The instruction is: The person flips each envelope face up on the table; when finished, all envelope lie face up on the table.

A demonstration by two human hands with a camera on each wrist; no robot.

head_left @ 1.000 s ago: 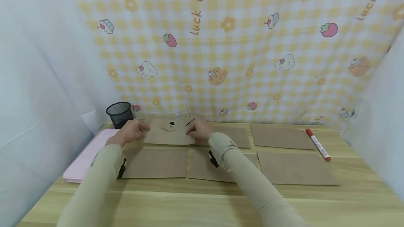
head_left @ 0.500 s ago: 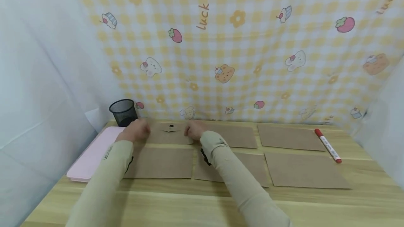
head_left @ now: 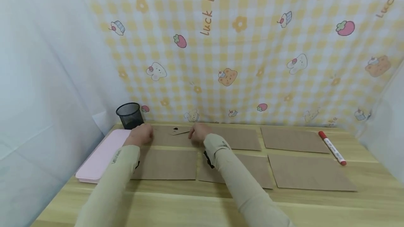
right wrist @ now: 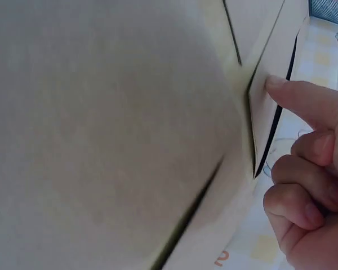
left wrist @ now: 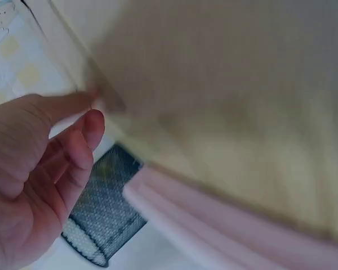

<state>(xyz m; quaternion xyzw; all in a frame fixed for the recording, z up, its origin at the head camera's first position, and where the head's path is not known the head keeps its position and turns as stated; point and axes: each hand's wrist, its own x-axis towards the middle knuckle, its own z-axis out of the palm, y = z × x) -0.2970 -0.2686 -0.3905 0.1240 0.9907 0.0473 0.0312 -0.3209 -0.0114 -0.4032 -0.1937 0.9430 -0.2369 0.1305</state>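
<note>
A brown kraft paper envelope, its flap marked with a small black print, lies at the back left of the table. At its left end, my left hand pinches the corner between thumb and finger; blur partly obscures the contact in the left wrist view. My right hand is at the envelope's right end. In the right wrist view one straight finger presses on the paper near its edge, while the other fingers are curled beneath. The flap stands slightly lifted.
Brown paper rectangles lie in two rows, including one at front left, front right and back right. A red-capped marker lies at right. A pink case and black mesh cup stand at left.
The envelope has come down from a raised, tilted position to lie flat on the table. Both hands have lowered with it and stay at its two ends.
</note>
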